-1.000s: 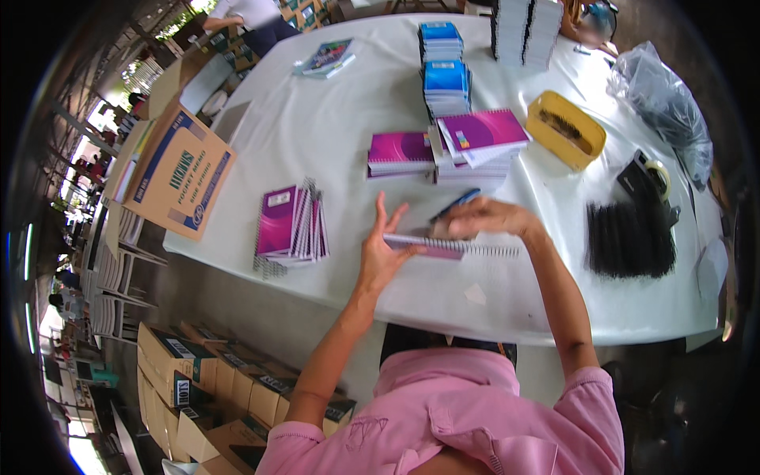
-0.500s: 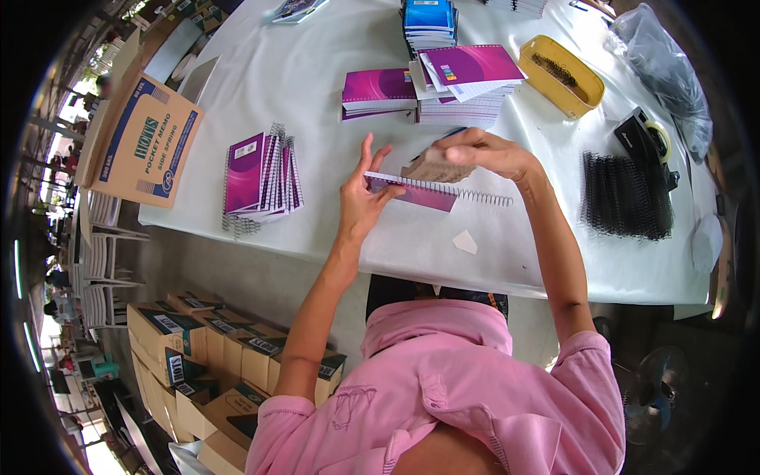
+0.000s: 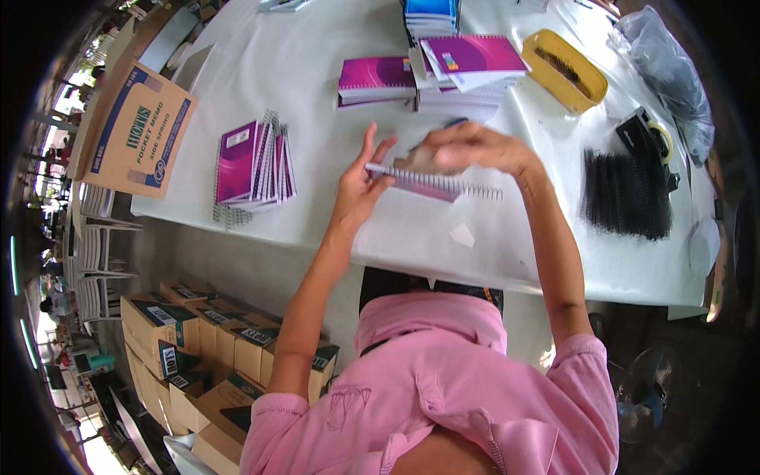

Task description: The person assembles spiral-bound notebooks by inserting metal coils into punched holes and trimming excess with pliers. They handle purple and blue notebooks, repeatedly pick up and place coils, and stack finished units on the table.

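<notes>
My left hand (image 3: 358,194) grips a small purple-covered notebook (image 3: 427,188) by its left end, thumb in front and index finger pointing up. Along the notebook's punched upper edge runs a wire spiral coil (image 3: 484,191), its free end sticking out past the right corner. Just above that edge is my right hand (image 3: 475,149), blurred by motion, its fingers closed on a brown cardboard-like piece (image 3: 415,165). That piece is close to the coil; whether they touch I cannot tell. A dark, thin item shows behind the right fingers, too hidden to name.
Coil-bound purple notebooks (image 3: 237,162) stand at left by a carton (image 3: 146,131). Loose purple notebooks (image 3: 376,75) are stacked ahead, near a yellow tray (image 3: 582,95) of coils. Black coils (image 3: 625,194) and a tape dispenser (image 3: 636,134) lie right. A paper scrap (image 3: 461,235) lies near me.
My right hand has moved slightly left along the notebook's edge, still with the brown piece. The coil's free end sticks out a little less. My left hand keeps its hold.
</notes>
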Available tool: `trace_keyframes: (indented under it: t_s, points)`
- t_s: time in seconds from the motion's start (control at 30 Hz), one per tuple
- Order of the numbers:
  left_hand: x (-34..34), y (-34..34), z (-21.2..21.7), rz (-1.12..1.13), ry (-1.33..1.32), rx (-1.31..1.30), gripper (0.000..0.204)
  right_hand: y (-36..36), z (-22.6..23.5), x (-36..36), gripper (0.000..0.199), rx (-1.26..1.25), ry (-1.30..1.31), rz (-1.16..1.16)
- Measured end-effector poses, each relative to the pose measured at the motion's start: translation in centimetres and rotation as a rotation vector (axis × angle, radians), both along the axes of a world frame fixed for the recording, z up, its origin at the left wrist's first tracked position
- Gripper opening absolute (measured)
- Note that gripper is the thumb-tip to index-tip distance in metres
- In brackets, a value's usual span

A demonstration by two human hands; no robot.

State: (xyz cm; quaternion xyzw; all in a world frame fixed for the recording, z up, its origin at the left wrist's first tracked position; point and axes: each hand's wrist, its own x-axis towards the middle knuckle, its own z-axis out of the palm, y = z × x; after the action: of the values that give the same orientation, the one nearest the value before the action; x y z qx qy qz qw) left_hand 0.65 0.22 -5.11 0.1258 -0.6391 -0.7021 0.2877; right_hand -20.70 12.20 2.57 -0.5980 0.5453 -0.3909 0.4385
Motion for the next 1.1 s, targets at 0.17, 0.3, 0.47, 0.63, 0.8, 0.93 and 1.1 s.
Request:
trace_keyframes:
  t_s: [0.17, 0.3, 0.47, 0.63, 0.8, 0.93, 1.1]
  points:
    - [0.3, -0.1, -0.5, -0.014, -0.017, -0.034, 0.09, -0.6, 0.2, 0.3, 0.058, -0.01, 0.044, -0.028]
    - [-0.1, -0.1, -0.2, -0.041, -0.01, -0.01, 0.09, -1.8, 0.3, 0.0, 0.057, 0.222, 0.369, 0.04]
    - [-0.1, -0.1, -0.5, -0.049, -0.016, 0.049, 0.091, -1.4, 1.3, 1.3, 0.056, 0.101, 0.177, 0.046]
    - [1.0, -0.7, 0.9, -0.159, -0.099, -0.059, 0.067, 2.3, 2.0, -1.3, 0.056, 0.095, 0.363, -0.159]
    - [0.8, -1.3, 1.6, -0.193, -0.133, -0.17, 0.061, 6.3, 1.4, -2.1, 0.036, 0.087, 1.214, -0.553]
    - [2.0, -1.6, 4.2, 0.028, -0.045, -0.094, 0.054, 3.7, -1.3, -0.5, 0.036, -0.119, 0.727, -0.424]
    - [3.2, -1.6, 2.4, 0.073, -0.164, -0.686, 0.056, 1.1, -8.2, 0.9, 0.045, -0.421, 1.154, -0.366]
